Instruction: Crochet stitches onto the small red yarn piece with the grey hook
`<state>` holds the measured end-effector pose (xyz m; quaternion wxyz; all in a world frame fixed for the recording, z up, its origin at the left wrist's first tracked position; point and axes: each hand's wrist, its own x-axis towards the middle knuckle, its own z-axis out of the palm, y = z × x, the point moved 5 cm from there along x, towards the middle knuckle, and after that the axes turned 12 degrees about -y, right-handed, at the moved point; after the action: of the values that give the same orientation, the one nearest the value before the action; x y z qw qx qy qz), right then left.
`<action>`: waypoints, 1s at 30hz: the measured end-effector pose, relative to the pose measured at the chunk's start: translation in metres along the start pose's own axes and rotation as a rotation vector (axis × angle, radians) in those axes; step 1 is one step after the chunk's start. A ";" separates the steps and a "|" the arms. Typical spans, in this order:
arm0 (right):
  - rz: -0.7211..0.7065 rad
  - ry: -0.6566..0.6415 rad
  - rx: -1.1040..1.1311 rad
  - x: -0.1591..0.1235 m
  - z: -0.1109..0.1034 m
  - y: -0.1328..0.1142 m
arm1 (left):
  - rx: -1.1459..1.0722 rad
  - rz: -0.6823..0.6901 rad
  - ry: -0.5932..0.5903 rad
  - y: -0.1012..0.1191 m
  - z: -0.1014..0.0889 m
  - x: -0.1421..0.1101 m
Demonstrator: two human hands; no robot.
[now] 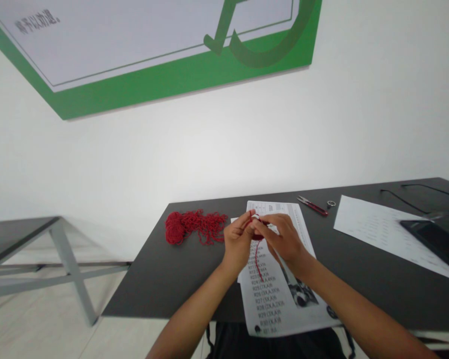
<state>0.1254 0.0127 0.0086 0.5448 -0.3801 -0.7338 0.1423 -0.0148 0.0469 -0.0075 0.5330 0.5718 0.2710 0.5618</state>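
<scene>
Both hands meet over a printed crochet pattern sheet (262, 304) near the table's middle. My left hand (239, 242) is closed, pinching a small red crochet piece (257, 236) with its fingertips, and red yarn is looped by the raised index finger. From the piece a red yarn tail (257, 262) hangs down over the sheet. My right hand (286, 239) is closed too, its fingertips against the piece; any tool in them is hidden. Left of the hands lies a red yarn ball (174, 229) with a tangle of loose red yarn (205, 227) beside it.
Red-handled thread snips (312, 205) and a small metal ring (331, 204) lie at the back right of the dark table (153, 279). Farther right are a white paper (374, 234), a black phone (434, 244) and eyeglasses (407, 199). Behind rises a white wall.
</scene>
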 end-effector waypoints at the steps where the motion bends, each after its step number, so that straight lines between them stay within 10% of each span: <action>1: -0.030 -0.004 0.002 -0.001 0.000 -0.002 | -0.122 -0.059 -0.026 -0.003 0.002 0.001; 30: 0.149 -0.203 0.646 0.003 0.000 0.003 | -0.550 -0.149 -0.097 0.019 0.001 0.005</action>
<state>0.1262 0.0167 0.0087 0.5492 -0.2244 -0.6716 0.4438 -0.0183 0.0454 0.0119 0.7202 0.4104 0.1239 0.5454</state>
